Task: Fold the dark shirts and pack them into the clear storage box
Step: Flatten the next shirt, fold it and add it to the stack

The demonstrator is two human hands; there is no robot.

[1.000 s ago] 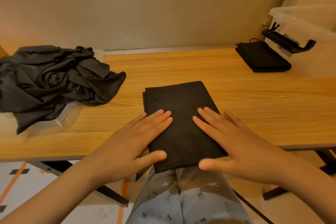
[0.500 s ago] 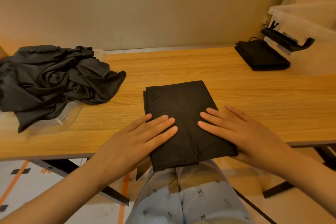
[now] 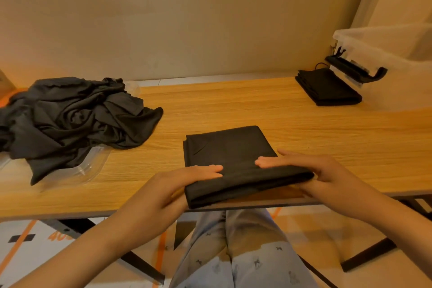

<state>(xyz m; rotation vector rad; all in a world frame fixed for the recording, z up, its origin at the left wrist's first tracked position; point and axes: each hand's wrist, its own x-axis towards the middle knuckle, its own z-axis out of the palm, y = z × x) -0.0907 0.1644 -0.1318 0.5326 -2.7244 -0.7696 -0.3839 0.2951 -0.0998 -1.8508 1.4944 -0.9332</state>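
Note:
A folded dark shirt [image 3: 230, 147] lies at the table's near edge, its near end raised off the wood. My left hand [image 3: 168, 190] grips the near left corner, thumb on top and fingers underneath. My right hand [image 3: 318, 170] grips the near right corner the same way. A heap of unfolded dark shirts [image 3: 70, 117] sits at the far left. A second folded dark shirt [image 3: 327, 89] lies at the back right beside the clear storage box [image 3: 383, 54], which stands open at the right edge with a black latch hanging down.
The wooden table [image 3: 222, 105] runs along a plain wall. A clear plastic lid [image 3: 77, 168] lies under the heap at the left. My legs in light patterned trousers [image 3: 233, 252] are below the table edge.
Both hands went from lying flat on the folded shirt to gripping its near corners. The near end of the shirt has lifted off the table edge.

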